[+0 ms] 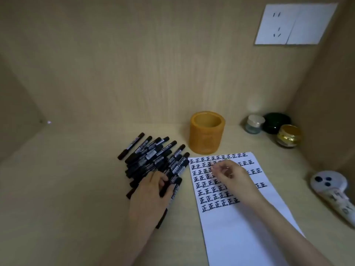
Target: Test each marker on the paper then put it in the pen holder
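Head view, left hand (151, 191): we see its fingers curled round one black marker (162, 190) at the near edge of the pile.
Right hand (231, 174): it is over the paper with its fingers loosely bent; we cannot tell whether it holds anything.
Pile of markers (153, 156): it lies on the desk, just left of the paper.
Paper (240, 227): its upper half is covered with rows of black marks.
Pen holder (207, 131): it stands upright behind the paper's top edge.

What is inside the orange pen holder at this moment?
Only the bare inner wall of the pen holder shows, and nothing rises above its rim. Its bottom is hidden behind the front wall, so I cannot tell what lies there.
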Tool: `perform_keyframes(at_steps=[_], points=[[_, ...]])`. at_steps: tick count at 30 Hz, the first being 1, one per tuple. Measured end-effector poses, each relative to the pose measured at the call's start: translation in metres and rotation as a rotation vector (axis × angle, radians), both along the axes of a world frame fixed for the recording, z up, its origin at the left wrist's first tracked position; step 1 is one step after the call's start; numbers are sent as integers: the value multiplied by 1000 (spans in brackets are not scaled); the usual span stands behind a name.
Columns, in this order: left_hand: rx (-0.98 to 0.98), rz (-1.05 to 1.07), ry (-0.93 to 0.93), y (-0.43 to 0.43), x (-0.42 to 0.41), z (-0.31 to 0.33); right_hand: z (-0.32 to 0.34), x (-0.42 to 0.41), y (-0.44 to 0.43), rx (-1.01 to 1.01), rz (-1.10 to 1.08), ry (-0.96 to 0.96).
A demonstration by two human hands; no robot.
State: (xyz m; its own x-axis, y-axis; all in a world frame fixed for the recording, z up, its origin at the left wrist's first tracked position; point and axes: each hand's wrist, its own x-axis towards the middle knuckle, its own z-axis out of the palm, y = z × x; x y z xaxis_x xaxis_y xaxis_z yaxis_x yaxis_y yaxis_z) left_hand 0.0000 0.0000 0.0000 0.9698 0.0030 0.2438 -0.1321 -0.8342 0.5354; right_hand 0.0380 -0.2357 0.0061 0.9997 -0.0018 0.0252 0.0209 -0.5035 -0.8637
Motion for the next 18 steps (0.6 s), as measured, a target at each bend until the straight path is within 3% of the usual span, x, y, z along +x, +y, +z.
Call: perform_keyframes(at_steps=[6,14,18], points=[[-45,52,79,3,-34,-12,-4,-29,0,0,-10,-58],[-79,48,7,0,-51,-16,1,-56,9,-30,-5,-90],[-246,-10,-49,-2,-60,-6,8,-67,18,50,-10,-55]])
